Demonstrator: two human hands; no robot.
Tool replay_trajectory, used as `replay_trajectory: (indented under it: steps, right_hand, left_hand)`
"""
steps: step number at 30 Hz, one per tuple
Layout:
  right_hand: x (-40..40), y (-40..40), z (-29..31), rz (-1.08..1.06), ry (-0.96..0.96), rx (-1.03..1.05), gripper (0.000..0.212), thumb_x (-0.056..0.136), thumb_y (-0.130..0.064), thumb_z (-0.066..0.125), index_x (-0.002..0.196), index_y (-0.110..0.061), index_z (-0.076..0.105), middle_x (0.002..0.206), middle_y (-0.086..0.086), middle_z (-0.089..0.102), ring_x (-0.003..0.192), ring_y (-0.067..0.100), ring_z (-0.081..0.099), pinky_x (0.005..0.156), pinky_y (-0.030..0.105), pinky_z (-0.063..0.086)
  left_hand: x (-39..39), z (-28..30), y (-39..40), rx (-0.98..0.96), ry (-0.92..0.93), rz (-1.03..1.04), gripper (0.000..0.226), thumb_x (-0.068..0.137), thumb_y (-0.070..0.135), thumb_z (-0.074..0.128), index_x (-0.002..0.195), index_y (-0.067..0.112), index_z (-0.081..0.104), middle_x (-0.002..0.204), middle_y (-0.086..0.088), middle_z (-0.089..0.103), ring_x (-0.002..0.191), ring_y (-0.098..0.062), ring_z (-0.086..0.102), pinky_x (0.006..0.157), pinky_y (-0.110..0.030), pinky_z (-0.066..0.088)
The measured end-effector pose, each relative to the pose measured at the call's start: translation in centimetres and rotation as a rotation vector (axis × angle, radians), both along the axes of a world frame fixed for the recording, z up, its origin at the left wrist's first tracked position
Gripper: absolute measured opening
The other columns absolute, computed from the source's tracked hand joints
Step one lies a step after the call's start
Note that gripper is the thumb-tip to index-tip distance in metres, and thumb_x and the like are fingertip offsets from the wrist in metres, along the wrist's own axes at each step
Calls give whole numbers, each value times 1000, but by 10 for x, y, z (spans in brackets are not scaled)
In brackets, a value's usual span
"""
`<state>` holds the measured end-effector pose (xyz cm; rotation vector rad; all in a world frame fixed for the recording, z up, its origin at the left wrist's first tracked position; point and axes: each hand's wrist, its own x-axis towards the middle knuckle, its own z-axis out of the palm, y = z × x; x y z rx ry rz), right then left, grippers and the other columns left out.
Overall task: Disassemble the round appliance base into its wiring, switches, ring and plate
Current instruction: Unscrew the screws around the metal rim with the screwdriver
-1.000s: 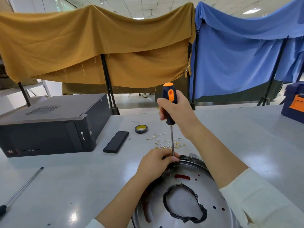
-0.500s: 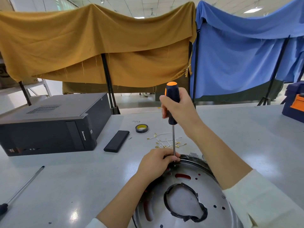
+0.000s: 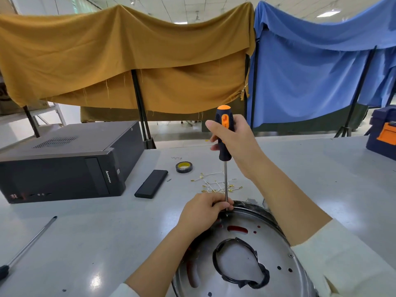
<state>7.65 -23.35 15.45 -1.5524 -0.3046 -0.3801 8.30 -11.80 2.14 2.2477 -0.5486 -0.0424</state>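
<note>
With my right hand [image 3: 235, 142] wrapped round the black-and-orange-handled screwdriver [image 3: 224, 133] and my left hand [image 3: 203, 211] pinching its shaft, the handle had shifted slightly, suggesting I was loosening the rim screw on the round silver metal appliance base [image 3: 246, 254] on the grey counter [image 3: 107, 232].

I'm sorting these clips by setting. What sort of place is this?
Probably an indoor workshop or teardown bench: a large grey worktable, cloth-draped partition frames behind it, and a desktop computer case and tape roll lying about.
</note>
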Motion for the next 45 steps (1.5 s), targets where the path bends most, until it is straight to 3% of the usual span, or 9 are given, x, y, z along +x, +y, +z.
replay_trajectory:
  steps: [5,11,17,22,28,34,37,40,45]
  right_hand:
    - [-2,5,-5,-54,-59,41,13,85,-25,59,93,-17,52,75,3,56,60,9,53,60,29,49]
    - [2,2,-7,43,-93,131,41,84,-25,69,104,-10,36,70,7,56,55,13,54,56,23,49]
    - [2,-4,-8,138,-44,242,29,98,-34,43,105,-6,50,79,4,60,58,14,52,56,27,44]
    - [-2,-5,-11,97,-122,110,39,87,-26,65,106,-12,35,64,0,54,51,13,48,52,27,43]
    - [-2,-6,-7,162,-94,184,23,91,-27,47,101,-6,49,80,6,56,59,16,51,57,29,43]
    - [-2,-7,-12,83,-144,68,37,87,-27,65,103,-14,33,66,2,54,52,14,50,53,26,46]
    - [-1,-7,-13,88,-139,61,17,94,-30,51,99,-15,45,81,4,57,64,10,59,59,25,51]
    - [-2,-8,-10,155,-66,107,27,100,-35,38,101,-10,49,81,5,58,63,16,54,64,34,44]
    - [-3,-8,-12,117,-109,33,34,91,-28,61,106,-14,33,69,4,52,54,12,48,53,23,44]
  left_hand:
    - [4,-1,-1,-26,-19,18,22,84,35,61,73,54,65,83,25,69,80,1,64,81,-25,52]
    - [3,-2,1,-48,-39,37,16,81,39,64,73,53,65,81,27,68,74,4,63,77,-23,51]
    - [3,-2,0,-35,-54,24,12,85,43,58,88,51,66,87,31,66,81,5,63,81,-22,49]
    - [3,-2,0,-63,-61,28,11,82,37,64,80,47,68,85,26,68,85,4,61,84,-31,51]
    - [3,-2,1,-79,-23,7,18,82,28,65,82,46,67,84,27,68,82,0,64,84,-32,51]
    - [5,-3,1,-86,-10,-5,23,81,17,65,77,40,67,82,24,69,80,1,64,83,-32,53]
    - [4,-3,1,-104,-14,5,20,81,25,65,82,45,68,86,23,70,87,3,63,87,-33,51]
    - [4,-3,0,-96,-22,14,15,84,35,60,89,47,68,93,24,70,95,3,62,91,-32,49]
    - [3,-2,0,-92,-19,13,19,85,32,61,80,49,67,86,25,69,89,4,63,87,-33,51]
